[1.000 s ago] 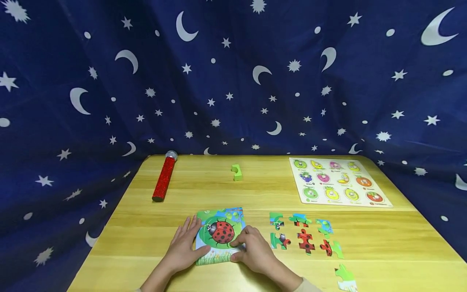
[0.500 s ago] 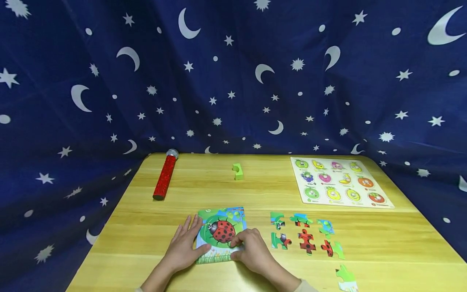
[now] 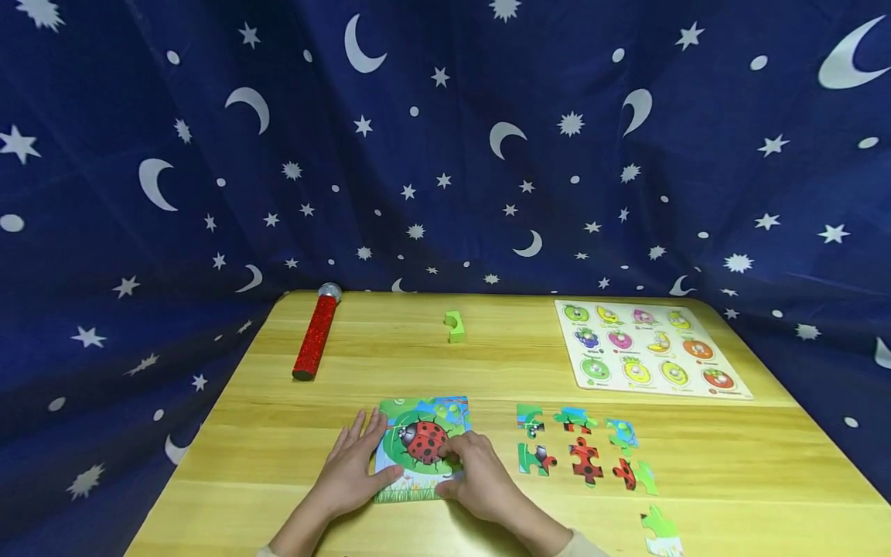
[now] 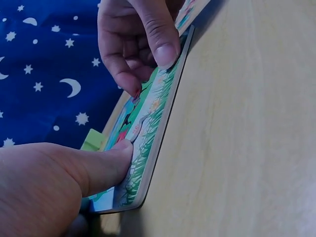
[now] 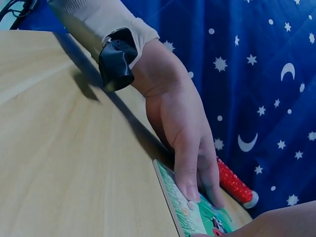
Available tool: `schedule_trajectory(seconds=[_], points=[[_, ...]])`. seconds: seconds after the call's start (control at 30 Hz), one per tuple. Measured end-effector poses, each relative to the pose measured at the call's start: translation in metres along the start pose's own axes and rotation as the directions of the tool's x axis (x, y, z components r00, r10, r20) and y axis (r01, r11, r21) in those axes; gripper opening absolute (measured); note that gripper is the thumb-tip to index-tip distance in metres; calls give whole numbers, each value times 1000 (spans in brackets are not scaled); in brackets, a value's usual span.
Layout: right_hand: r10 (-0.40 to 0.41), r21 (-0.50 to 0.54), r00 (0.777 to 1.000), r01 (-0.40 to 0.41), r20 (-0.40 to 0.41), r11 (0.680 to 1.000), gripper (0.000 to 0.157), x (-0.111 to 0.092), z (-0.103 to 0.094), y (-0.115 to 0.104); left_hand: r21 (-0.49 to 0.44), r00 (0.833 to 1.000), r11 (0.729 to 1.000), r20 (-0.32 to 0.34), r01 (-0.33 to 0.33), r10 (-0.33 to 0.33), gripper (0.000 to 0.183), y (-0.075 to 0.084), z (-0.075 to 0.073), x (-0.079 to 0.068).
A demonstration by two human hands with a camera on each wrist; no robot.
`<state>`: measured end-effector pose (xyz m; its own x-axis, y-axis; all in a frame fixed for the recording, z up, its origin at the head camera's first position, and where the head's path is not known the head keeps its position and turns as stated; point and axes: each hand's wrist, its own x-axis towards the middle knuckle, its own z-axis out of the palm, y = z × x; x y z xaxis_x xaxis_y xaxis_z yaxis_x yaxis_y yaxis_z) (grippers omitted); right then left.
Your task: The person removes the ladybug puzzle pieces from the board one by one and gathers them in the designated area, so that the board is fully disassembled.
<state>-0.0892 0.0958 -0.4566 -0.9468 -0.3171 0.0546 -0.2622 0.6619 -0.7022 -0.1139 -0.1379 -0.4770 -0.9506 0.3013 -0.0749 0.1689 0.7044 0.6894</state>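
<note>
A square ladybug jigsaw board [image 3: 411,489] lies flat at the front of the table. My left hand [image 3: 348,468] rests along its left side, fingers spread and fairly straight. Its thumb [image 4: 111,160] presses on the printed grass. My right hand [image 3: 480,476] covers the lower right corner with bent fingers. In the left wrist view its thumb and a fingertip touch the picture a little apart. A wood-edged printed part [image 4: 190,15] shows behind that thumb. Whether the right hand pinches a piece is hidden. The right wrist view shows its fingers [image 5: 186,190] pointing down onto the board.
Several loose jigsaw pieces [image 3: 585,461] lie right of the board, one piece [image 3: 663,535] nearer the front. A fruit peg board [image 3: 654,379] is at the back right. Farther back stand a small green block [image 3: 455,334] and, at left, a red glittery microphone [image 3: 316,336].
The right hand's fingertips have shifted slightly up and left over the board. The left hand stays in place. The view has moved a little.
</note>
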Motion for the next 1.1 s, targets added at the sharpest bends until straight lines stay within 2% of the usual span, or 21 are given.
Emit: schedule_trajectory(seconds=[0.2,0.6,0.87,1.1], points=[[-7,32,1000,6,14,999,41,1,0,-1,-15,1000,1000,14,-11,11,90,-1,-2,0],[-28,12,1000,27,11,1000,35,0,4,1,-38,996,999,82,-17,20,90,-3,-8,0],[-17,26,1000,16,19,1000,35,-2,4,0,-111,980,994,196,-12,34,85,-6,-18,-1],[-17,26,1000,17,13,1000,35,-1,3,0,-130,975,992,221,-6,34,82,-5,-24,1]])
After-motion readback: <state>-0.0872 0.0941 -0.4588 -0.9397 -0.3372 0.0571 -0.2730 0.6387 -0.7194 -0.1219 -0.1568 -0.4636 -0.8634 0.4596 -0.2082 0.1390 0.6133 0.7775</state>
